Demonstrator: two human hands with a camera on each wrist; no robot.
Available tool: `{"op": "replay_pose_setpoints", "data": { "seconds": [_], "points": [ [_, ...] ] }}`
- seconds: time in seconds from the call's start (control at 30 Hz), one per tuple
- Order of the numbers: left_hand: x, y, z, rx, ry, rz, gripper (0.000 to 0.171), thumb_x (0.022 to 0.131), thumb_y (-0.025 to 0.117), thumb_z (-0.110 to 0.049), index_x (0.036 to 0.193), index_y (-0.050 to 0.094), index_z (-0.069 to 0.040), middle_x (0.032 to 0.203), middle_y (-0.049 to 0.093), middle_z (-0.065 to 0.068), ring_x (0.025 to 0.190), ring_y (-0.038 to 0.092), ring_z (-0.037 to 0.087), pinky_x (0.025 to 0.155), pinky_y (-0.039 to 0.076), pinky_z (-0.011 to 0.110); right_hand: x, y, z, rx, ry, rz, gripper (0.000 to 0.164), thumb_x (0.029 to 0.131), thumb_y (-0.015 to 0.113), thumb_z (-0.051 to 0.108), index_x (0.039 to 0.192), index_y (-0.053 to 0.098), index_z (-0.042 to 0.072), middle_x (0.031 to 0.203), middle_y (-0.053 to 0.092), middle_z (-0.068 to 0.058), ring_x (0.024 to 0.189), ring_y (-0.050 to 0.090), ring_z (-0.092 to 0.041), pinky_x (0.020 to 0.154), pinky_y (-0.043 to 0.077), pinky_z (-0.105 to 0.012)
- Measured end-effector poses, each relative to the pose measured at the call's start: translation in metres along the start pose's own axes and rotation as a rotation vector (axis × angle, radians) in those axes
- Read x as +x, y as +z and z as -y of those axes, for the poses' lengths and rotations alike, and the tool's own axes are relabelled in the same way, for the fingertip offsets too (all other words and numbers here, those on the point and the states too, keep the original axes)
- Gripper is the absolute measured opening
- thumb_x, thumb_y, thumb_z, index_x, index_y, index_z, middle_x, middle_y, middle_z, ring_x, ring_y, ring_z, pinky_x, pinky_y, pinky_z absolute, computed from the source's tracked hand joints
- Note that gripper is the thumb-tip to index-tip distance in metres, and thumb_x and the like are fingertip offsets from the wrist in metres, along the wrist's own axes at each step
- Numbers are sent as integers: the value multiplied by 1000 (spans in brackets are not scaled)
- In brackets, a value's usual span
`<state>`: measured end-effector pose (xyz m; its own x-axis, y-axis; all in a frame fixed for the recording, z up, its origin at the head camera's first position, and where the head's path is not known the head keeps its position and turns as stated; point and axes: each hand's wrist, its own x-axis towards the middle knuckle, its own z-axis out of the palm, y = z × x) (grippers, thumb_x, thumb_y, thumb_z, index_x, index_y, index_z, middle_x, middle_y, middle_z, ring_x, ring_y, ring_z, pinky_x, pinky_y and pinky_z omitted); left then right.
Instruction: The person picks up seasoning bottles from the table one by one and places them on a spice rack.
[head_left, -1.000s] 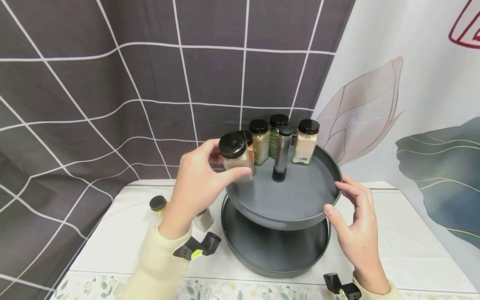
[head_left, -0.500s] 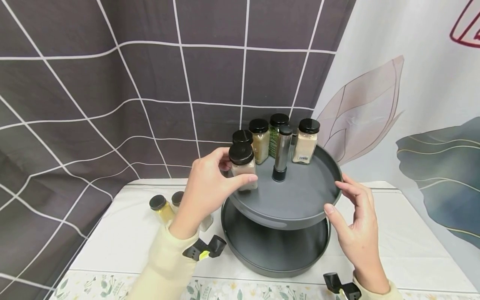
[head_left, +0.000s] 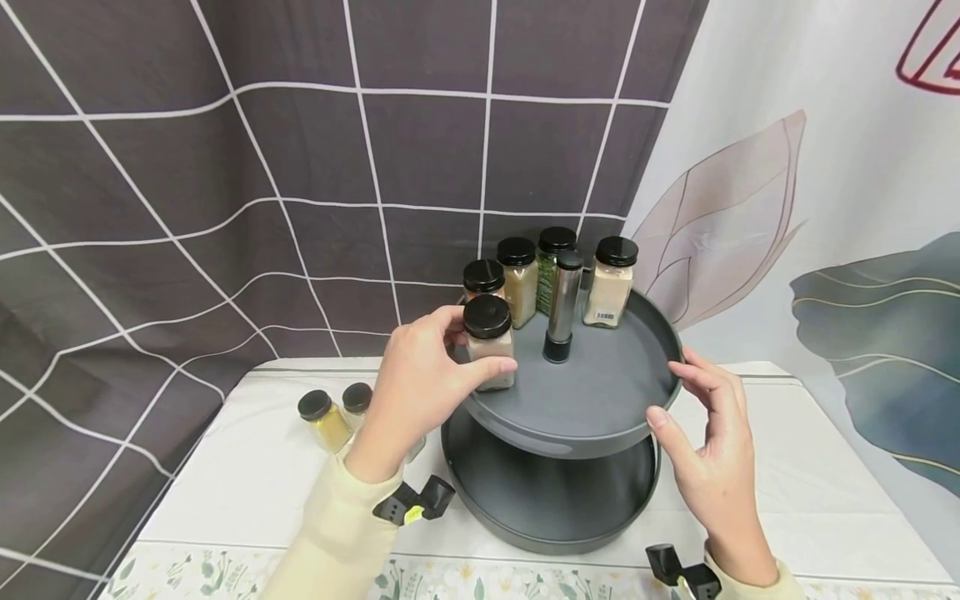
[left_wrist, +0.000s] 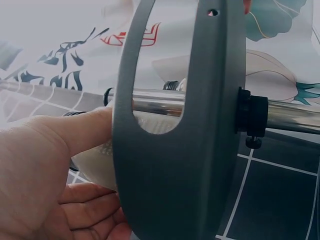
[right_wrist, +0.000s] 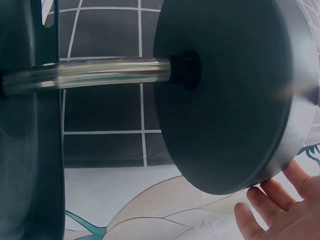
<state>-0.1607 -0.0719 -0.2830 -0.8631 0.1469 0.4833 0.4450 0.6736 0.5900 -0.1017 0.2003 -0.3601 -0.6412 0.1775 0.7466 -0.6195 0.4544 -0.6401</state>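
Note:
My left hand (head_left: 420, 367) grips a square glass spice jar (head_left: 489, 346) with a black lid and pale contents, between thumb and fingers. The jar stands upright at the left front of the grey upper tray (head_left: 600, 396), close over its surface. In the left wrist view the tray wall hides part of that jar. At the right rim, the thumb and fingertips of my right hand (head_left: 712, 450) touch the tray's outer wall, fingers spread. Several other jars line the tray's back: orange (head_left: 483, 279), tan (head_left: 519, 283), green (head_left: 551, 267) and cream (head_left: 611, 287).
A metal post (head_left: 562, 312) rises through the upper tray. Below it, joined by a metal tube (right_wrist: 115, 72), is a wider lower tray (head_left: 555, 508). Yellow (head_left: 330, 425) and pale (head_left: 357, 400) jars stand on the white table at left, beside my left forearm. A grid-patterned curtain (head_left: 420, 150) hangs behind.
My left hand has moved the pale jar right and toward me, down onto the tray's left front, uncovering the orange jar behind. The right hand has stayed at the rim.

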Motion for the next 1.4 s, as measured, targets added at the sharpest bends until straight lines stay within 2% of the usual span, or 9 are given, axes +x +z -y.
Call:
{"op": "replay_pose_setpoints", "data": {
  "seconds": [0.3, 0.53, 0.9, 1.03, 1.2, 1.4],
  "points": [
    [-1, 3, 2, 6, 10, -24, 51, 60, 82, -50, 97, 65, -17, 76, 61, -9, 71, 55, 11, 61, 42, 25, 0, 1, 1, 8, -6, -2, 46, 74, 66, -5, 118, 53, -9, 131, 42, -22, 122, 42, -26, 104, 34, -25],
    [-1, 5, 3, 27, 5, -16, 53, 62, 80, -52, 98, 66, -17, 76, 61, -5, 68, 50, 9, 59, 41, 25, 3, 2, 10, 15, -15, -10, 45, 73, 64, -8, 116, 52, -13, 130, 42, -24, 122, 42, -24, 103, 34, -24],
    [1, 3, 1, 66, 18, 12, 48, 64, 77, -55, 91, 64, -19, 73, 59, -4, 63, 48, 10, 56, 40, 26, -1, 0, -2, 11, -9, 2, 48, 73, 66, -6, 119, 53, -9, 132, 42, -21, 123, 41, -26, 104, 33, -25],
    [0, 0, 2, 93, 27, 29, 49, 64, 74, -61, 92, 64, -21, 75, 61, -5, 66, 51, 10, 59, 41, 27, -1, -1, -2, 7, -12, 2, 47, 73, 66, -6, 119, 53, -9, 132, 42, -22, 124, 41, -26, 104, 33, -25],
    [0, -2, 4, 111, 19, 45, 59, 65, 69, -67, 101, 64, -22, 83, 64, -7, 77, 56, 11, 67, 44, 29, -1, -1, -1, 2, -10, 2, 47, 74, 66, -5, 119, 53, -8, 131, 42, -22, 123, 41, -26, 104, 33, -25],
    [-2, -5, 9, 67, 8, 41, 66, 64, 68, -68, 108, 62, -19, 90, 66, -8, 84, 59, 8, 76, 46, 31, 0, 0, -1, 0, -11, 2, 47, 74, 66, -5, 119, 53, -8, 131, 42, -21, 124, 41, -26, 104, 33, -25]
  ]
}}
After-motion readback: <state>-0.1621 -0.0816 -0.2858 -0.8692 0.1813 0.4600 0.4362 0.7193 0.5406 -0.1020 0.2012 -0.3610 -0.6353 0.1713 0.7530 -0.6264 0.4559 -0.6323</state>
